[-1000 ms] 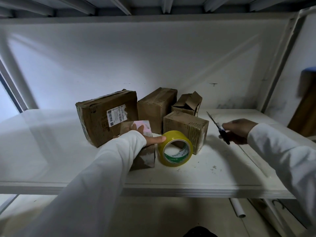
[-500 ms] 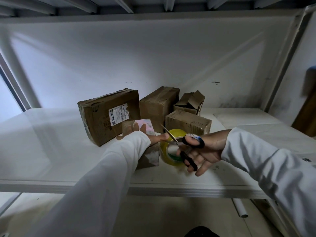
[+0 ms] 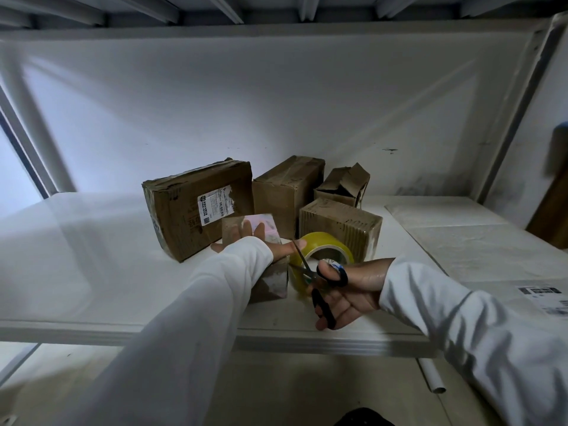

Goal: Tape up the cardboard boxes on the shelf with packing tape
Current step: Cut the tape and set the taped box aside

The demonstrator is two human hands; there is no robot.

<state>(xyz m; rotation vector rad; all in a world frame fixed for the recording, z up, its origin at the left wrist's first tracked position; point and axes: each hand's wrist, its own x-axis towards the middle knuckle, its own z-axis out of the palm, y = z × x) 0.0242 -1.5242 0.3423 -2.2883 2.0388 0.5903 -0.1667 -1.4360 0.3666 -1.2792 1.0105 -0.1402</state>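
Note:
My left hand [image 3: 264,245] lies flat, fingers straight, on a small cardboard box [image 3: 270,279] with a pink label near the front of the white shelf [image 3: 92,272]. A yellow roll of packing tape [image 3: 325,247] stands on edge just right of that box. My right hand [image 3: 347,292] grips black-handled scissors [image 3: 319,279]. Their blades are spread apart and point up-left between the roll and the small box.
Behind stand a large box with a shipping label [image 3: 196,207], a tall box [image 3: 287,189], a box with open flaps [image 3: 344,184] and a squat box [image 3: 341,224]. A flat white parcel [image 3: 522,298] lies at the right. The shelf's front edge [image 3: 307,342] runs below my hands.
My right hand brought the scissors from the right side of the shelf over to the tape roll, and the blades now sit between the roll and the small box. My left hand stayed put.

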